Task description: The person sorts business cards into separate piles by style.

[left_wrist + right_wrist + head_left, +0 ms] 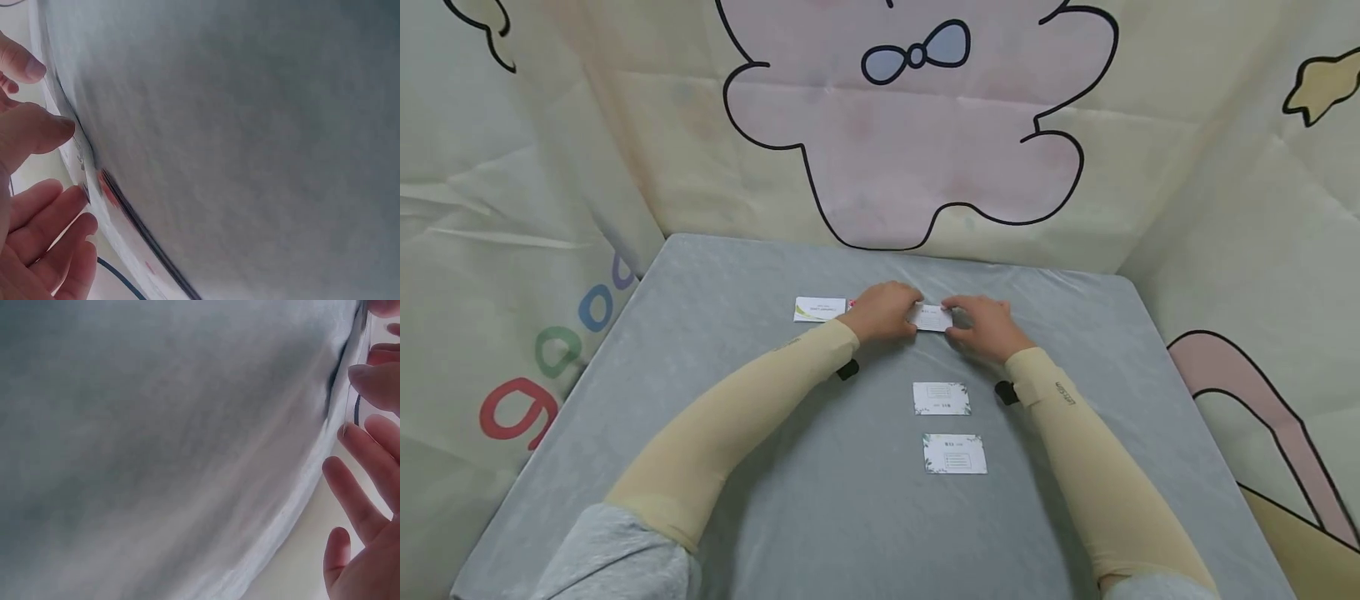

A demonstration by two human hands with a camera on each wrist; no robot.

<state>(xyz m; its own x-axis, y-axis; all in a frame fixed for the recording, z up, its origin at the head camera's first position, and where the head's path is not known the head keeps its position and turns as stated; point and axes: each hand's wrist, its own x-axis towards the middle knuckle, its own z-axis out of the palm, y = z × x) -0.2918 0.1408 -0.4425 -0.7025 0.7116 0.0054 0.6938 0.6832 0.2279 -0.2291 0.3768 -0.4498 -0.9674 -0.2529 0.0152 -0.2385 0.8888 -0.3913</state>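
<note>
A white business card [933, 317] with printed text lies between my two hands near the far side of the table. My left hand [885, 312] pinches its left end, thumb at the near edge and fingers at the far edge. At the right end, my right hand [988, 325] holds it the same way, its other fingers spread in the right wrist view. Left of the left hand lies a white card with a green-yellow curve [819, 309]. Beside it shows a sliver of red [851, 305], mostly covered by that hand.
Two white cards with leafy corners, an upper one [942, 399] and a lower one [955, 454], lie nearer on the grey cloth-covered table [820, 517]. A printed curtain [685, 142] hangs behind the far edge and along both sides.
</note>
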